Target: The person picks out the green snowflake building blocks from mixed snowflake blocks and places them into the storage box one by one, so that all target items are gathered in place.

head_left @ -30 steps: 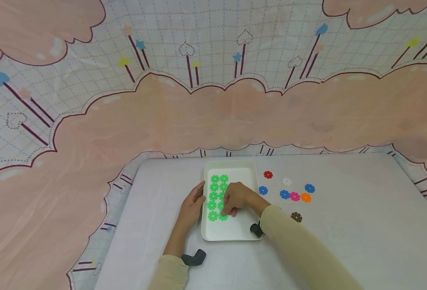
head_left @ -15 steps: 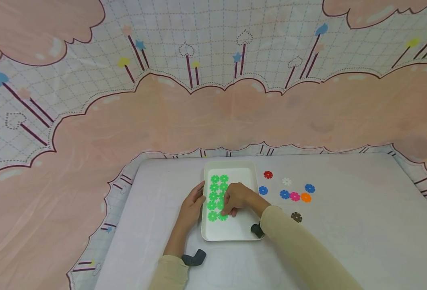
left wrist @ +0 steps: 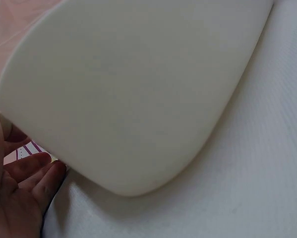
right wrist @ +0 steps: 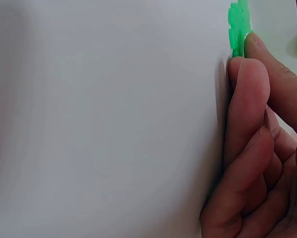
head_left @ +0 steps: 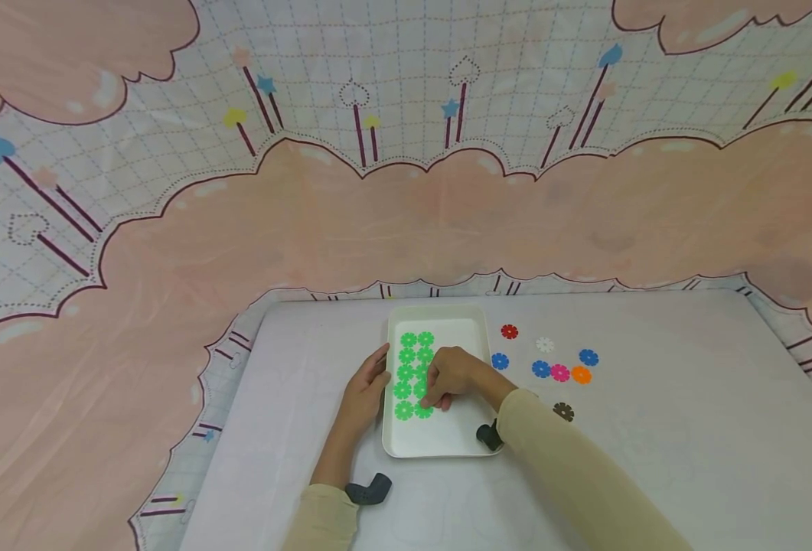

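A white rectangular tray (head_left: 457, 432) holds two columns of green flower-shaped discs (head_left: 405, 373) along its left side. My left hand (head_left: 364, 390) grips the tray's left edge; in the left wrist view its fingers (left wrist: 46, 181) are bent at the rim. Over the right column, my right hand (head_left: 450, 373) has its fingers curled, with thumb and forefinger pinching a green flower-shaped disc (right wrist: 237, 29) near the column's lower end. The hand covers part of that column in the head view. Its remaining fingers (right wrist: 247, 163) fold down close to the tray floor.
Right of the tray lie loose flower-shaped discs: a red one (head_left: 510, 331), a white one (head_left: 545, 345), several blue ones (head_left: 541, 369), a pink one (head_left: 560, 373), an orange one (head_left: 581, 375) and a dark brown one (head_left: 564, 412). A printed cloth (head_left: 406, 222) hangs behind the table.
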Demonstrator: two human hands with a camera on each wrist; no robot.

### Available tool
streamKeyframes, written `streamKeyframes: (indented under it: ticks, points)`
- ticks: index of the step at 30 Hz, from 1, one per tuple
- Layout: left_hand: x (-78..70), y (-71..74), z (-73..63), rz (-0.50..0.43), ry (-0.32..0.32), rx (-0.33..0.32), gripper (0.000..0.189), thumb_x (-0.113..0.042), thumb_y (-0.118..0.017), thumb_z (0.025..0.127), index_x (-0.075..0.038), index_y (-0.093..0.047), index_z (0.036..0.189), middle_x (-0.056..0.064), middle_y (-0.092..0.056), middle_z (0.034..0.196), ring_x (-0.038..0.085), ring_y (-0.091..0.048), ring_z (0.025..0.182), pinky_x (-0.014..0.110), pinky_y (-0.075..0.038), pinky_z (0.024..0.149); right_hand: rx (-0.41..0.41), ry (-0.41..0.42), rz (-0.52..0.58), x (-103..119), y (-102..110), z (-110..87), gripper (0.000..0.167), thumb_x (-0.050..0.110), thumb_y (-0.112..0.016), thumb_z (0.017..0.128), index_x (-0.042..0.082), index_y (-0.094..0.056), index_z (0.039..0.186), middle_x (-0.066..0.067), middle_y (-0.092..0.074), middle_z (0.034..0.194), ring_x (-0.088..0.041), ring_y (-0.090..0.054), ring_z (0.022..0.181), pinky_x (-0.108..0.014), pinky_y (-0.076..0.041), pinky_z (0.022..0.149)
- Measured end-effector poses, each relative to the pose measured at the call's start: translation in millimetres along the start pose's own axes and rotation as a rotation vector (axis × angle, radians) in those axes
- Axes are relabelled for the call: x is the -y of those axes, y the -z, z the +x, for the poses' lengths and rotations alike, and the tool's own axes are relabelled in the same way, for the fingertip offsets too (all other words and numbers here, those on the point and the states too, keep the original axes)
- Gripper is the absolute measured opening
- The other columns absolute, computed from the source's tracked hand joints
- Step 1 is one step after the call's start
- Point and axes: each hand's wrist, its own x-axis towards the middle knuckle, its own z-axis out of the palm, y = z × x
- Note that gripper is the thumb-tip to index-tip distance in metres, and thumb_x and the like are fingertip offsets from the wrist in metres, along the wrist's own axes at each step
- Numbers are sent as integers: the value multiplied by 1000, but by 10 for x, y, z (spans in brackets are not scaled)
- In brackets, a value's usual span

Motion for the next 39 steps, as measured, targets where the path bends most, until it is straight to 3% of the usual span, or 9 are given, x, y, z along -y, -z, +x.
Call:
streamKeyframes:
  ticks: [11, 20, 29, 33, 39]
  points:
    - [3, -7, 17, 7, -5, -2, 50, -17, -50, 105, -28, -46, 154, 6, -51, 156, 29, -48, 145, 54, -39, 119, 11, 33, 7, -17, 36, 16, 18, 22, -88, 79, 14, -75, 69, 1, -71, 62, -11, -68, 54, -21, -55, 65]
    - [0, -1, 11, 7, -5, -1, 50, -18, -50, 106, -28, -46, 154, 5, -51, 155, 28, -49, 144, 53, -41, 118, 4, 39, 81, -21, 62, -7, 19, 21, -89, 78, 12, -74, 71, -2, -71, 63, -14, -68, 54, -23, -56, 64]
    - [8, -7, -12, 12, -6, -9, 50, -19, -51, 105, -29, -46, 154, 4, -50, 157, 28, -48, 144, 53, -39, 119, -106, -2, 115, 6, 177, -137, 20, 24, -90, 77, 13, -75, 70, -1, -70, 62, -14, -67, 57, -22, -47, 56]
    - [14, 3, -21, 1, -6, -10, 49, -19, -52, 105, -28, -46, 154, 3, -50, 157, 27, -48, 145, 51, -39, 119, -138, -32, 167, 22, 265, -232, 20, 26, -89, 78, 13, -75, 73, -2, -70, 66, -14, -66, 60, -24, -52, 59]
    - [24, 8, -16, -4, 4, -11, 48, -23, -52, 105, -30, -47, 153, 2, -51, 156, 26, -48, 145, 53, -37, 120, -190, -12, 224, -16, 454, -438, 22, 26, -87, 81, 10, -74, 75, -4, -70, 68, -22, -69, 64, -31, -57, 65]
